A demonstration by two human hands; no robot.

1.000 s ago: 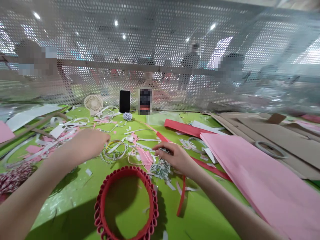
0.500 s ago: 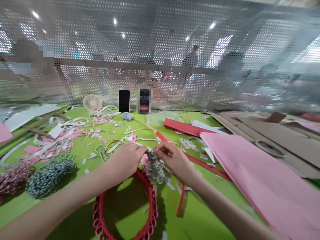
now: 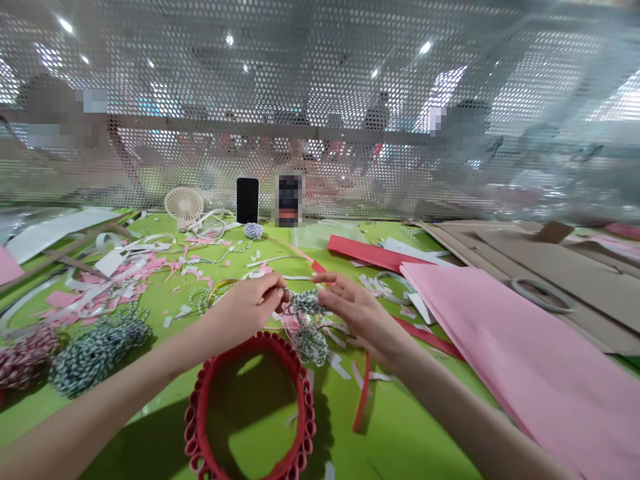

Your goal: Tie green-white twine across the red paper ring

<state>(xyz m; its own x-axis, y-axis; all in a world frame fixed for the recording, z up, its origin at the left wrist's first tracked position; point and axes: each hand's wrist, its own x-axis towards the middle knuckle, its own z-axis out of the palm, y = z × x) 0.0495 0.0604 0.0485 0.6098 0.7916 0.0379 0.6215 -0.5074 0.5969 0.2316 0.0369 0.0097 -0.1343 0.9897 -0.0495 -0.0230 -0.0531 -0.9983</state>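
Holding the green-and-white cord bundle (image 3: 307, 302) between both hands, we have it near the middle of the green desk (image 3: 395, 433), well short of the far edge where the perforated panel (image 3: 320, 87) stands. Our left hand (image 3: 250, 307) has its fingertips pinched together on the bundle's left end; our right hand (image 3: 365, 320) curves its fingers against the right end, though we cannot tell whether they are clamped. A lower clump of similar cord (image 3: 310, 345) hangs or lies just beneath; which, we cannot tell. We judge the bundle light, soft and limp, with enough texture not to slip and little that could break, but loose loops may snag or tangle. Best to grip it across several strands at each end, clear of the red scalloped ring (image 3: 200, 400) on our side of it.
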